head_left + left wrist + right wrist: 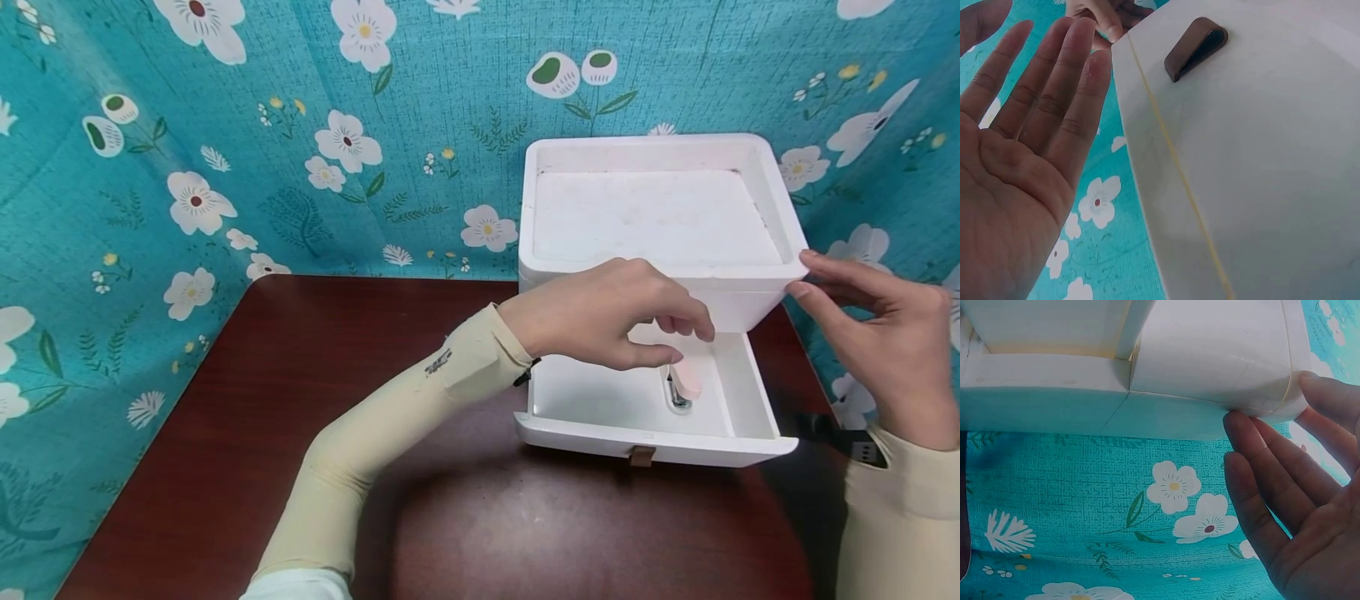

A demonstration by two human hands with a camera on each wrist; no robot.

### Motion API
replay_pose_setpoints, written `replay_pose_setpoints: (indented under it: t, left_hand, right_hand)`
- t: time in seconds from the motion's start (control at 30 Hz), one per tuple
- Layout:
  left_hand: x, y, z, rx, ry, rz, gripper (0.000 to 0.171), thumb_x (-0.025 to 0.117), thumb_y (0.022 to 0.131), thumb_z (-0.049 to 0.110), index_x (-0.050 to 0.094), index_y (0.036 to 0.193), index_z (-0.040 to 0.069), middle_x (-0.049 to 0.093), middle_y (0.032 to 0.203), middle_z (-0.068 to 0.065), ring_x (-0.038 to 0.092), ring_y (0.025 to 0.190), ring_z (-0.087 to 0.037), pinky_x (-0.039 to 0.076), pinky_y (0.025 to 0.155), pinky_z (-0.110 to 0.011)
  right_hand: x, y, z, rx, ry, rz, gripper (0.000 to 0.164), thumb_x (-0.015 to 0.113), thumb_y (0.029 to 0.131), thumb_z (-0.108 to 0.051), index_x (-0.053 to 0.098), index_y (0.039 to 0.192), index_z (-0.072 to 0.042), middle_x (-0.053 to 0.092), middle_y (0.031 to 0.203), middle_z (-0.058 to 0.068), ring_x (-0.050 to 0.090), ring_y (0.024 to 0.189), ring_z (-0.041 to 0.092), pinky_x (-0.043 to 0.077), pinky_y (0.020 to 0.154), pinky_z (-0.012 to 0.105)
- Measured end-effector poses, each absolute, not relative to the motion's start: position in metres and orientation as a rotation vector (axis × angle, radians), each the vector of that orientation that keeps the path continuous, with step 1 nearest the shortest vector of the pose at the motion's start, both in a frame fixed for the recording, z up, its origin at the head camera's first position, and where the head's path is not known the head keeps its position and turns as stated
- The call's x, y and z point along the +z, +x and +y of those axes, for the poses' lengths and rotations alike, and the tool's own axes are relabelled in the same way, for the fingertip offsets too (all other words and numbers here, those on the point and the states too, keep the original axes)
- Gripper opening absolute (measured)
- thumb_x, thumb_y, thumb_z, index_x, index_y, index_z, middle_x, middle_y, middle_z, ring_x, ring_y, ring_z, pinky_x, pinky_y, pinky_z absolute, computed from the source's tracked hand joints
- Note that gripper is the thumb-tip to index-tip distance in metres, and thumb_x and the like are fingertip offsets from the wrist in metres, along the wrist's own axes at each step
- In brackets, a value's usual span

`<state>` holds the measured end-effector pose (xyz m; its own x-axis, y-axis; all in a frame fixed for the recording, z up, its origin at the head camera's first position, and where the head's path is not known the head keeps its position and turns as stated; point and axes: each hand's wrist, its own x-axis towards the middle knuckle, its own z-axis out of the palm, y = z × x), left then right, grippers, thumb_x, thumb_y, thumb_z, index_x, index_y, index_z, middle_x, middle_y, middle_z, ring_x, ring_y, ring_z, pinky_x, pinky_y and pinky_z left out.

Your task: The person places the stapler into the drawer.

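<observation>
White storage box (660,217) at the bench's (300,400) back right, drawer (645,417) pulled out in front. Nail clipper (681,385) lies inside the drawer, right of center. Left hand (607,312) hovers just above the clipper, grip released, fingers straight. Right hand (877,342) grip released, fingertips touching the box's right corner.

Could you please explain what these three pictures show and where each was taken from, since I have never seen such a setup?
No machine here: a person works bare-handed, wearing three cameras. The head view looks down on a dark red table bearing a white drawer box with its drawer pulled open. The left hand hovers open over a small pink item lying in the drawer. The right hand touches the box's corner with straight fingers. The wrist views look along each palm; neither hand holds anything.
</observation>
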<state>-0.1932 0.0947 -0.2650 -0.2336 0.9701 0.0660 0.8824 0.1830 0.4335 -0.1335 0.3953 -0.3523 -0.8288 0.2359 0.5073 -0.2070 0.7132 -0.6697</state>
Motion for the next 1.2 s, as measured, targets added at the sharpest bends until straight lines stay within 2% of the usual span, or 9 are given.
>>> replay_pose_setpoints:
  t: [0.33,0.63,0.97,1.2]
  left_hand:
    - [-0.263,-0.195,0.067,0.673,1.812,2.265,0.028,0.067,0.100,0.020,0.072,0.127,0.014,0.075,0.117,0.007,0.065,0.104,0.002,0.046,0.099,-0.012]
    - [-0.270,-0.197,0.050,0.742,1.772,2.291,0.027,0.067,0.100,0.019,0.074,0.125,0.013,0.076,0.120,0.006,0.067,0.101,0.002,0.048,0.098,-0.011]
    - [-0.274,-0.198,0.013,0.833,1.767,2.389,0.027,0.070,0.098,0.018,0.075,0.124,0.012,0.078,0.117,0.003,0.070,0.100,-0.002,0.053,0.095,-0.018]
    - [-0.277,-0.200,-0.009,0.872,1.688,2.466,0.027,0.072,0.096,0.017,0.076,0.123,0.012,0.079,0.115,0.000,0.074,0.100,-0.010,0.058,0.074,-0.019]
  right_hand:
    - [-0.354,-0.133,0.395,1.013,-0.035,-2.335,0.043,0.076,0.095,-0.013,0.070,0.136,-0.026,0.072,0.135,-0.009,0.059,0.101,-0.022,0.043,0.087,0.000]
    - [-0.354,-0.133,0.395,1.019,-0.021,-2.324,0.043,0.076,0.095,-0.012,0.071,0.135,-0.025,0.071,0.132,-0.020,0.059,0.102,-0.023,0.042,0.087,0.000]
    - [-0.351,-0.136,0.394,1.011,-0.017,-2.320,0.042,0.076,0.095,-0.013,0.071,0.134,-0.026,0.072,0.133,-0.013,0.059,0.101,-0.022,0.042,0.085,-0.001]
    - [-0.353,-0.134,0.394,1.003,-0.088,-2.341,0.042,0.075,0.096,-0.016,0.070,0.136,-0.028,0.070,0.133,-0.020,0.058,0.101,-0.021,0.042,0.087,0.000]
